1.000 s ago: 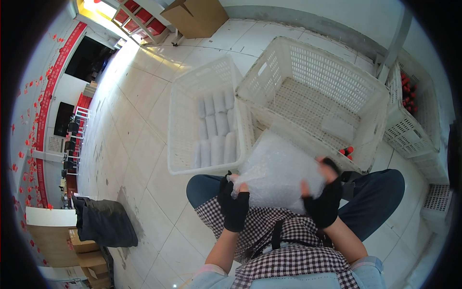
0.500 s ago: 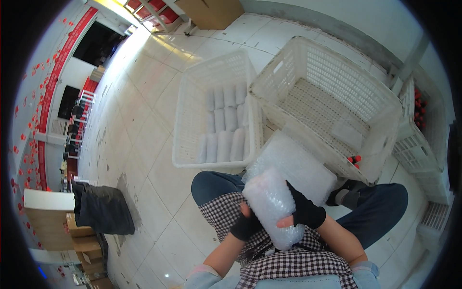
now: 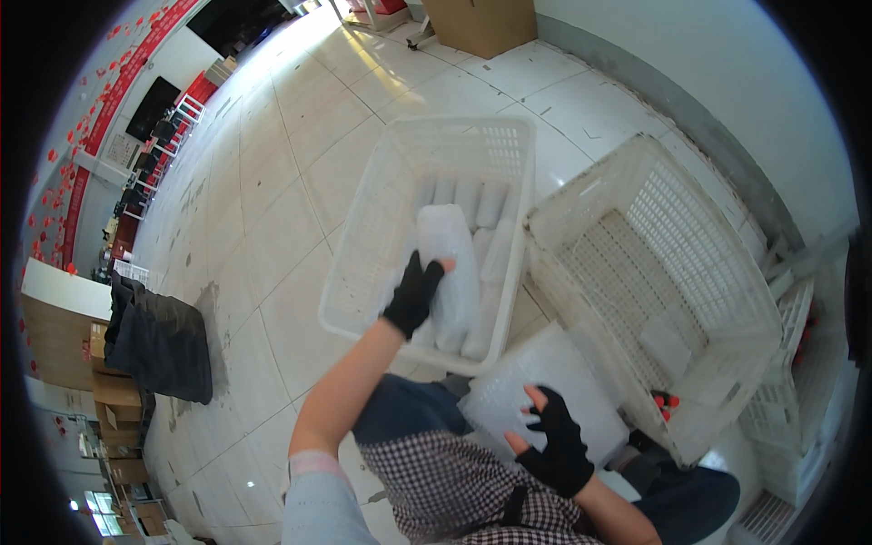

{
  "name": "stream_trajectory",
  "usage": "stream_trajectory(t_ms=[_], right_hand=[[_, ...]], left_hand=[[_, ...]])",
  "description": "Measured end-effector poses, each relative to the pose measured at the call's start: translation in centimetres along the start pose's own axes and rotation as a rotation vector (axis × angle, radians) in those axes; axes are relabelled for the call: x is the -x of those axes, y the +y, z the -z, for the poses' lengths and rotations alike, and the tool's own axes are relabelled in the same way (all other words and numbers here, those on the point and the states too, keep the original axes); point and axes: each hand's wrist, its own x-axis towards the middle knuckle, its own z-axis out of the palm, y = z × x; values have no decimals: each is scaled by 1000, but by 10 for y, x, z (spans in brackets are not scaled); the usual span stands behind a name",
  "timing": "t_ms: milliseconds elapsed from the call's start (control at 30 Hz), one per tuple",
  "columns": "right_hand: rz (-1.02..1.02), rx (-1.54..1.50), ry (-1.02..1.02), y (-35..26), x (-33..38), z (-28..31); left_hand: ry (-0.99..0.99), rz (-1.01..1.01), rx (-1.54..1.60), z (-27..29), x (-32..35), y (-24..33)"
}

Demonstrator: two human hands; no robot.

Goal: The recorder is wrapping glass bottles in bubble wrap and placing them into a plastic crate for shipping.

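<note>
My left hand (image 3: 414, 295), in a black fingerless glove, grips a bubble-wrapped roll (image 3: 447, 241) over the white plastic crate (image 3: 510, 136) in the middle. Beneath it lie several similar wrapped rolls (image 3: 490, 203) in rows; the held one hides part of them. Above a stack of bubble wrap sheets (image 3: 518, 372) by my knees hovers my right hand (image 3: 559, 445), also gloved, its fingers spread and holding nothing. What is inside the wrapping cannot be made out.
A larger, dirtier white crate (image 3: 668, 213) stands tilted at the right, with a few small red-and-black pieces (image 3: 666, 402) at its near end. More crates (image 3: 772, 418) are stacked beyond it. A black bag (image 3: 159, 341) stands left; a cardboard box (image 3: 481, 25) sits far back.
My left hand has carried the wrapped roll from my lap forward into the middle crate. My right hand has let go of it and opened over the bubble wrap sheets. The view has shifted.
</note>
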Motion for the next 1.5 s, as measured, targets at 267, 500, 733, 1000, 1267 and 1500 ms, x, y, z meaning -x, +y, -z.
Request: stream_trajectory(t_ms=[267, 500, 733, 1000, 1267, 1500], right_hand=[[-158, 319, 117, 44, 33, 40], [-181, 448, 192, 65, 44, 51], [-231, 755, 41, 83, 39, 27], [-100, 963, 180, 148, 65, 17], [-80, 808, 278, 63, 66, 24], [-122, 109, 914, 72, 96, 41]], left_hand=[[319, 51, -431, 12, -183, -123], [101, -18, -929, 2, -200, -180], [-315, -80, -1587, 51, -149, -128], [-395, -754, -1201, -106, 68, 13], [-395, -767, -1186, -175, 204, -51], [-253, -749, -948, -138, 204, -53]])
